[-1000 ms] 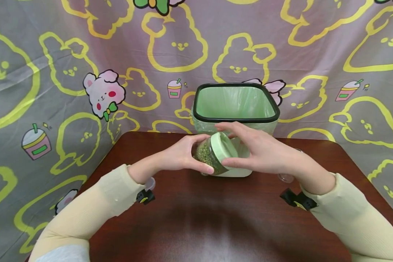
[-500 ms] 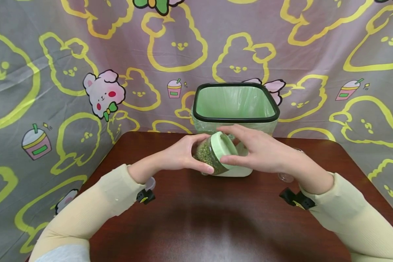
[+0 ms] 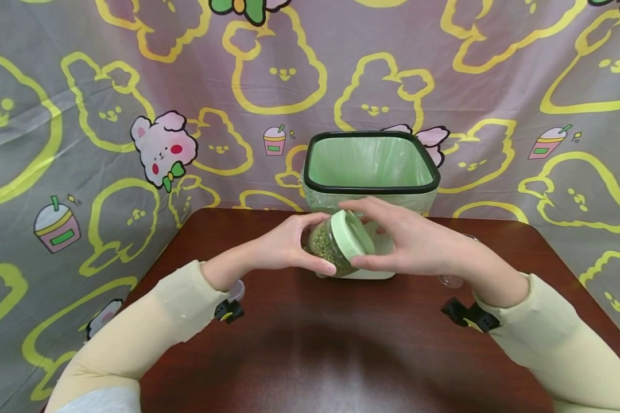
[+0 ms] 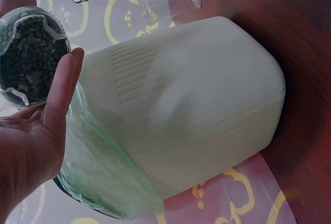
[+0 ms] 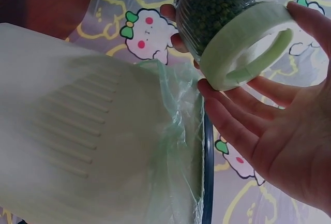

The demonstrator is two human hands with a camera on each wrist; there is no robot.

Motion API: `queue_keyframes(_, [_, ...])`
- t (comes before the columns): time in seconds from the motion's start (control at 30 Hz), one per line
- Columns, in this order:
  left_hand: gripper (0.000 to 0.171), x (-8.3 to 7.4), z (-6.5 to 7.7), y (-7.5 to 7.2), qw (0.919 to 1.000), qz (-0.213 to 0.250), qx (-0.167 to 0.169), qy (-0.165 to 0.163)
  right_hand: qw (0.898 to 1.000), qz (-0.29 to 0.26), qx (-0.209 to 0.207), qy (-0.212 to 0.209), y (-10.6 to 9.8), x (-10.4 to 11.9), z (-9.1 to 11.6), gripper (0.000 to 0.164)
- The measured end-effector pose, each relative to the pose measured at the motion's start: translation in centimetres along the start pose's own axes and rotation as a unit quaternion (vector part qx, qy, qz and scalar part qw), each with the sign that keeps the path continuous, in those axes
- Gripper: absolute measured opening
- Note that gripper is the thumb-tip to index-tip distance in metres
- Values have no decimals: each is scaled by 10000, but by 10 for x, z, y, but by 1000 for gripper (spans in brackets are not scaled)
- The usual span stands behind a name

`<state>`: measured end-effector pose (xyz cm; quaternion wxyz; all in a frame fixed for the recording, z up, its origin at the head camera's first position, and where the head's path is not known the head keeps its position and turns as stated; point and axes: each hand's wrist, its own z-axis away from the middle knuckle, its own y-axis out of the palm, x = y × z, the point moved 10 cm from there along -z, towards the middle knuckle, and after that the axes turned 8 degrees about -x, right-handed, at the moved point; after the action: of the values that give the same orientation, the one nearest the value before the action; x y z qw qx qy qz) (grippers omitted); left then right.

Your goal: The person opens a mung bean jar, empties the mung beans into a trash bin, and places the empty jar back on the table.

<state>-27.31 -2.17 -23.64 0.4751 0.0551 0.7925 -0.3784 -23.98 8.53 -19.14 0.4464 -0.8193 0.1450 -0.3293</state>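
Observation:
A clear ribbed jar (image 3: 324, 246) full of small green beans is held tilted above the table, its pale green lid (image 3: 352, 236) pointing up and to the right. My left hand (image 3: 284, 244) grips the jar's body, thumb along the near side. From the other side, my right hand (image 3: 418, 238) spans the lid with thumb and fingertips at its edge. The right wrist view shows the lid (image 5: 248, 45) on the jar, with a raised ring on top and the palm away from it. In the left wrist view the jar's base (image 4: 31, 56) shows the beans through it.
Behind the hands stands a pale green bin (image 3: 372, 189) with a black rim and a plastic liner. Clear plastic or glass items lie at the right (image 3: 450, 280) and by the left wrist (image 3: 236, 289) on the dark wooden table (image 3: 330, 344). A patterned curtain surrounds the table.
My right hand's thumb and fingers shift slightly along the lid, and the thumb now sits a little lower. The jar and left hand stay nearly in place.

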Motion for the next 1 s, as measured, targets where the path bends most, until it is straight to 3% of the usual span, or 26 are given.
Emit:
queue_keyframes(0.37, [62, -1, 0, 1, 10000, 23, 5, 21, 9997, -29, -223, 81, -4, 0, -2, 73])
queue_keyframes(0.7, [62, -1, 0, 1, 10000, 52, -36, -22, 9993, 155, -7, 338, 3, -5, -2, 74])
queue_keyframes(1.0, [62, -1, 0, 0, 10000, 31, 11, 2, 9997, 22, -97, 201, 1, -3, -4, 70])
